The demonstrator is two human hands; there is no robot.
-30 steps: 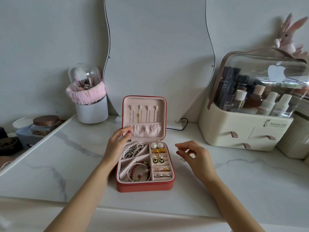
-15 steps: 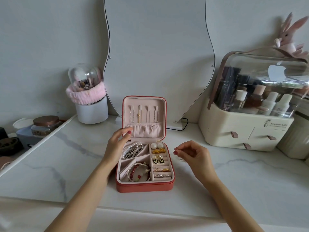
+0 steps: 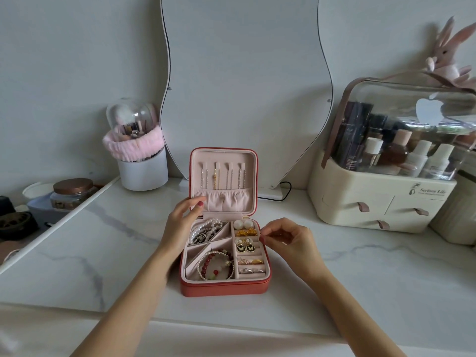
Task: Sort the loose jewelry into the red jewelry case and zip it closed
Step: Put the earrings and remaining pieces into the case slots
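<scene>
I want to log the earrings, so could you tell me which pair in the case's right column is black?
The butterfly earrings, round black studs each with a pale butterfly, in the row below the gold-rimmed white pair; the pearl studs and gold flower pair lie farther back.

Left hand (image 3: 181,217) extended flat; right hand (image 3: 286,240) curled, fingertips seemingly pinched.

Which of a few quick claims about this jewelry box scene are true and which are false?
1. The red jewelry case stands open. True.
2. The left hand touches the lid's lower left edge. True.
3. The pearl bracelet lies on the marble counter. False: it sits in the case's upper left compartment.
4. The right hand lies flat on the counter. False: its fingers are curled by the case's right rim.
5. The butterfly earrings are in the right column. True.
</scene>
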